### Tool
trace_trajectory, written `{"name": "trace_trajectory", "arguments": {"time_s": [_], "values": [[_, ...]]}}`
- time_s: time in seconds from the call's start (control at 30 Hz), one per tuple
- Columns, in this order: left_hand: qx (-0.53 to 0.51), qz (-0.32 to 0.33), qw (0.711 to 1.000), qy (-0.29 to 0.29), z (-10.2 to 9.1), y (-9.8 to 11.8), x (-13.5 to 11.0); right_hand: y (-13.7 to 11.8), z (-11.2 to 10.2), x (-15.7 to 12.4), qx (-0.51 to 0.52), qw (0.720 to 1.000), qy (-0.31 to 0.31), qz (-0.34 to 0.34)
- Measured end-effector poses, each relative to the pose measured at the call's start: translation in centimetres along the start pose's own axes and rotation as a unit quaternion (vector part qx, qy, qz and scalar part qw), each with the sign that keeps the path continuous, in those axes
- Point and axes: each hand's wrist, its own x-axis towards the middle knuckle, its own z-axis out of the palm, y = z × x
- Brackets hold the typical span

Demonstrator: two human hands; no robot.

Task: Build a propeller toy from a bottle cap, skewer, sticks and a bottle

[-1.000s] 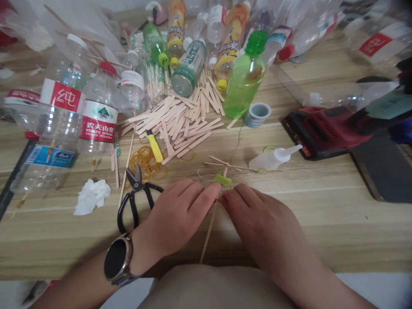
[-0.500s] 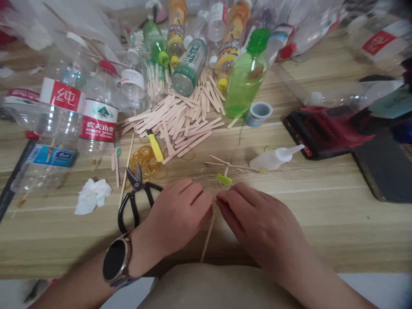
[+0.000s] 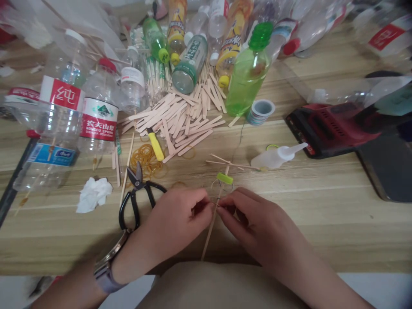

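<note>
A thin wooden stick (image 3: 210, 234) lies lengthwise between my hands, its near end at the table's front edge. A yellow-green band or strip (image 3: 224, 178) sits across its upper part, with other thin sticks (image 3: 233, 164) crossed at the far end. Fine thread loops around the stick below the strip. My left hand (image 3: 180, 219) pinches the thread with thumb and forefinger on the stick's left side. On the right side, my right hand (image 3: 257, 216) is also closed in a pinch on the thread. The fingertips nearly meet over the stick.
Black-handled scissors (image 3: 138, 193) lie by my left hand, near rubber bands (image 3: 144, 159) and crumpled tissue (image 3: 94, 195). Beyond are a wooden stick pile (image 3: 180, 116), a thread spool (image 3: 261, 112), a glue bottle (image 3: 273, 158), a green bottle (image 3: 246, 81) and several plastic bottles.
My hands have turned and their fingers have lifted, so the pinching fingertips and the thread around the stick show more. My left wrist has rolled, turning the watch face away.
</note>
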Motion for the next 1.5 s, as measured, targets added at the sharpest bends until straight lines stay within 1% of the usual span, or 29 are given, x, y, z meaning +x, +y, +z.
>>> {"name": "trace_trajectory", "arguments": {"time_s": [0.13,0.4,0.57,0.83,0.97,1.1,1.2,1.33,1.5], "values": [[-0.035,-0.005,0.999,-0.011,0.2,0.2,0.0,-0.2,-0.1,0.1,0.042,0.999,-0.008,0.009],[-0.062,-0.019,0.998,-0.018,0.2,0.2,-0.1,-0.3,-0.3,0.1,0.079,0.996,0.017,0.022],[-0.071,-0.017,0.997,-0.01,0.3,0.2,-0.1,0.0,0.0,0.0,0.075,0.996,0.044,-0.009],[-0.049,-0.01,0.999,-0.005,0.5,0.2,0.2,0.2,0.5,0.2,0.016,0.997,0.067,-0.038],[-0.034,-0.017,0.999,-0.006,0.5,0.2,0.1,0.1,0.7,0.1,-0.015,0.996,0.077,-0.048],[-0.04,-0.028,0.999,-0.007,0.5,0.2,0.0,-0.1,0.7,-0.1,-0.066,0.992,0.075,-0.082],[-0.075,-0.042,0.996,-0.014,0.5,0.3,0.0,-0.3,0.6,-0.2,-0.141,0.98,0.072,-0.118],[-0.151,-0.053,0.987,-0.025,0.2,0.7,0.2,-0.8,0.4,-0.4,-0.239,0.954,0.067,-0.166],[-0.21,-0.074,0.973,-0.053,-0.3,0.9,0.7,-1.4,0.0,-0.4,-0.251,0.95,0.068,-0.175]]}}
